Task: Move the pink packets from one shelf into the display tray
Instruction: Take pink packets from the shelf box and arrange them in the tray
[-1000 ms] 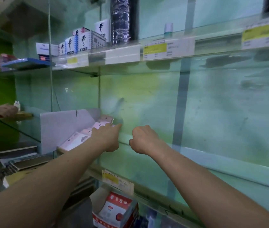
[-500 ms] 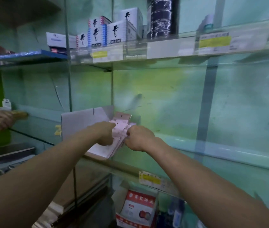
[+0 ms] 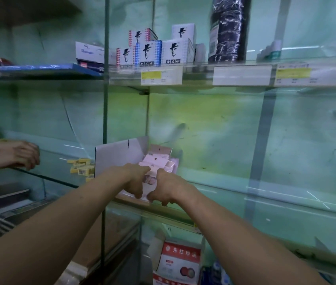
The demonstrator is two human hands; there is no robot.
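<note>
Reaching to the centre of the frame, I had both hands at the front edge of the glass shelf (image 3: 235,194), where the display tray (image 3: 119,155) stood with its grey flap raised on the left side. To the right of the tray the shelf ran bare and open along the green wall; to the left, small yellow packs (image 3: 81,167) lay just beside the flap. My left hand (image 3: 134,179) and right hand (image 3: 169,188) sat knuckle to knuckle over the pink packets (image 3: 159,161), which lay stacked in the tray, leaning back toward the wall. My fingers (image 3: 137,193) on both hands were curled down and pinching the front packet between them, its printed face showing in the gap. Another person's hand (image 3: 22,154) rested on the shelf edge at far left.
</note>
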